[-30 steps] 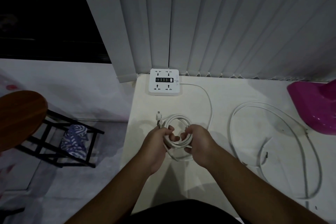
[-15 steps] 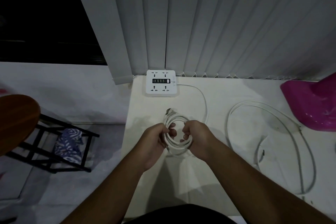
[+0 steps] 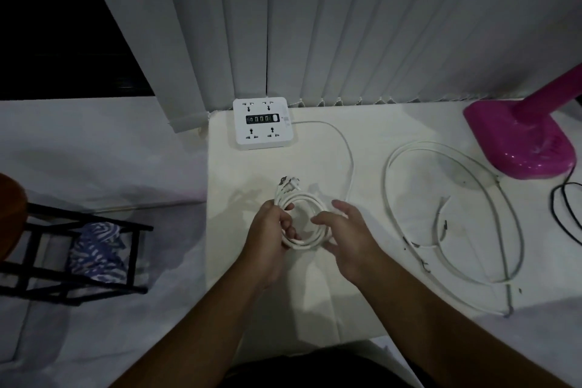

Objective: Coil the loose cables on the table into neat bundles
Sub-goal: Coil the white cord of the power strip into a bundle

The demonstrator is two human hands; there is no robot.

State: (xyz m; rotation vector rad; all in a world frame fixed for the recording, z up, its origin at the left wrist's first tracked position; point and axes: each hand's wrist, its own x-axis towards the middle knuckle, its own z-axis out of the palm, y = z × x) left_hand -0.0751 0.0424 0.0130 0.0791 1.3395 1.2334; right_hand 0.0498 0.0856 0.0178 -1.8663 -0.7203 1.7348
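Tabletop (image 3: 226,167) edges frame the work: the left edge drops off just left of the left hand (image 3: 271,241), the back edge meets grey vertical blinds (image 3: 346,25), and the near edge lies under the forearms. Bare surface shows between the hands and the power strip (image 3: 264,121), and more between the two forearms toward the near edge.

On the right, room is tighter. A loose white cable (image 3: 385,179) sprawls there in one wide loop with frayed ends inside it, and a pink lamp base (image 3: 529,148) stands at the far right corner with a thin black cord (image 3: 563,208) beside it.

The coiled white cable (image 3: 304,198) sits just above the table in front of the person, its plug (image 3: 288,183) sticking out at the top left. The left hand has its fingers curled round the coil's left side, gripping the turns together. The right hand (image 3: 346,239) is at the coil's right side with fingers loosely spread and holding nothing; whether it touches the coil I cannot tell.

The strip's cord runs right, then curves down to the coil. Its face shows four sockets and a dark row of ports — no readable writing.

Off the table's left edge stands a black frame (image 3: 135,249) holding a blue-and-white patterned cloth (image 3: 94,249).
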